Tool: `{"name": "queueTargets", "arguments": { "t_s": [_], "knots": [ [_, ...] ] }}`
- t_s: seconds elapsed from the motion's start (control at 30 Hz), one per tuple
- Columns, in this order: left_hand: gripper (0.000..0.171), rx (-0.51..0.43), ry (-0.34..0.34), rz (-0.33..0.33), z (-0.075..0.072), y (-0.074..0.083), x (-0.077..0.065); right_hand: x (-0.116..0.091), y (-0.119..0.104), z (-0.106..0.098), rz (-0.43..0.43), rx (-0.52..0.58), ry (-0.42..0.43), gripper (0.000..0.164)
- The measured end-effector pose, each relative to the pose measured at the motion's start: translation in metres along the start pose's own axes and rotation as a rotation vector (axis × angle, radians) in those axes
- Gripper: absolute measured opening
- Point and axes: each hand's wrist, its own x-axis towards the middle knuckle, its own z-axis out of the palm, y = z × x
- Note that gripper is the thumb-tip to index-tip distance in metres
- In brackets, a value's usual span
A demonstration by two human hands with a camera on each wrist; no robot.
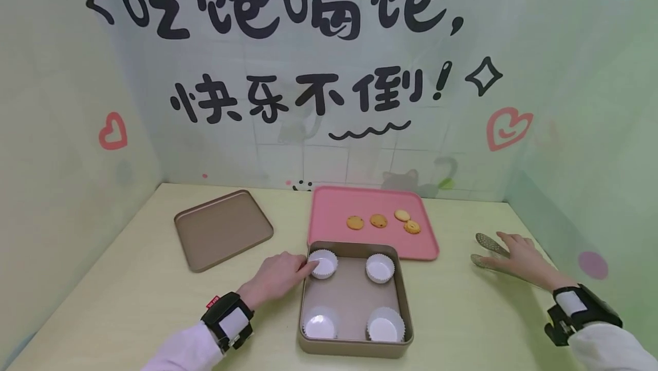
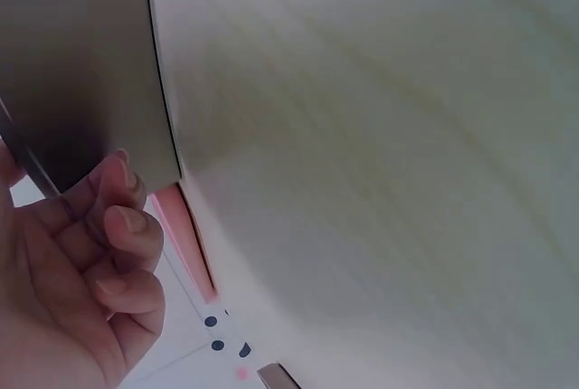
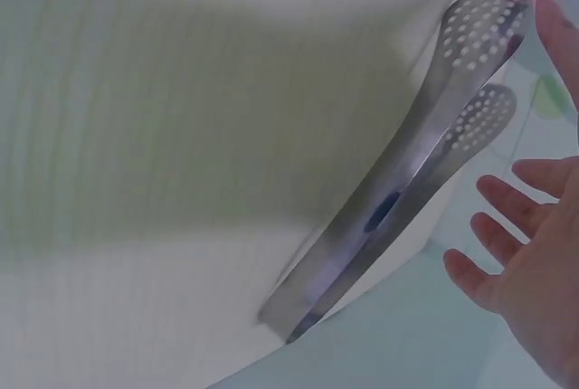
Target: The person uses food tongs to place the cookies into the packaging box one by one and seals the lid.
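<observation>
A deep brown square baking pan [image 1: 354, 348] has a white paper baking cup in each corner, including the upper-left cup [image 1: 324, 264] and upper-right cup [image 1: 380, 268]. My left hand [image 1: 277, 277] grips the pan's left rim near the upper-left cup. In the left wrist view, its fingers [image 2: 131, 231] curl beside the outer wall and the thumb reaches over the rim. Perforated metal tongs [image 3: 398, 163] lie on the table at the right, their two arms spread. Over them hovers my right hand [image 1: 526, 259], fingers extended and apart from the tongs in the right wrist view.
Behind the pan a pink tray [image 1: 334, 205] carries several cookies, one a round cookie [image 1: 378, 221]. A flat brown tray [image 1: 223, 231] lies at the left on the pale table [image 1: 139, 285]. Printed walls [image 1: 329, 160] bound the table at the back and sides.
</observation>
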Motion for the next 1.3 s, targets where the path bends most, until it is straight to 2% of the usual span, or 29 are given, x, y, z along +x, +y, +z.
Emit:
{"name": "queueTargets", "arguments": {
  "t_s": [0.2,0.37,0.53,0.67,0.83,0.97,1.07,1.3],
  "knots": [
    [0.04,0.006,0.048,0.003,0.005,0.005,-0.005,-0.016,0.026,0.0,0.013,-0.047,-0.042,0.091],
    [0.042,0.043,0.104,0.003,0.007,0.008,-0.004,-0.021,0.035,0.003,-0.004,-0.049,-0.013,0.079],
    [0.044,0.07,0.125,-0.009,0.006,0.011,-0.003,-0.021,0.037,0.005,-0.045,-0.052,0.048,0.061],
    [0.044,0.092,0.146,-0.01,0.007,0.013,-0.003,-0.019,0.035,0.005,-0.071,-0.065,0.066,0.056],
    [0.043,0.107,0.154,-0.006,0.008,0.014,-0.004,-0.018,0.029,0.005,-0.06,-0.002,0.041,0.049],
    [0.042,0.109,0.158,-0.002,0.01,0.014,-0.004,-0.014,0.021,0.001,-0.077,0.021,0.084,0.043],
    [0.042,0.113,0.166,-0.001,0.011,0.013,-0.004,-0.008,0.01,-0.004,-0.109,-0.01,0.115,0.04],
    [0.041,0.099,0.176,-0.013,0.013,0.013,-0.003,0.008,-0.03,-0.015,-0.187,-0.081,0.124,0.024]
  ]
}}
